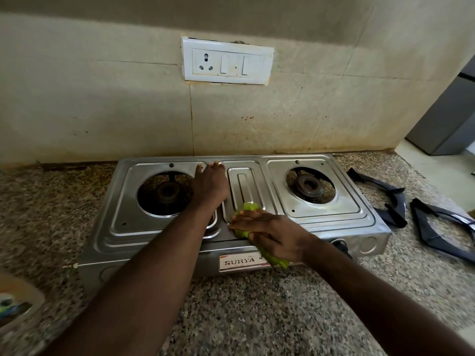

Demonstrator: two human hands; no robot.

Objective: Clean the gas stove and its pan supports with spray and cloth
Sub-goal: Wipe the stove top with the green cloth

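Note:
A two-burner stainless steel gas stove (321,217) stands on the granite counter against the wall, both burners bare. My left hand (209,185) rests flat on the stove top between the left burner (165,194) and the raised middle panel, fingers reaching the back edge. My right hand (270,233) presses a green cloth (250,208) onto the front of the middle panel, fingers spread over it; the cloth's tail hangs below my palm over the front face. Two black pan supports (385,196) (442,227) lie on the counter to the right of the stove. No spray bottle is visible.
The granite counter (257,304) stretches in front of the stove and to both sides. A white socket and switch plate (227,61) sits on the tiled wall above. A blurred object (15,301) is at the left edge. A grey appliance (447,119) stands at far right.

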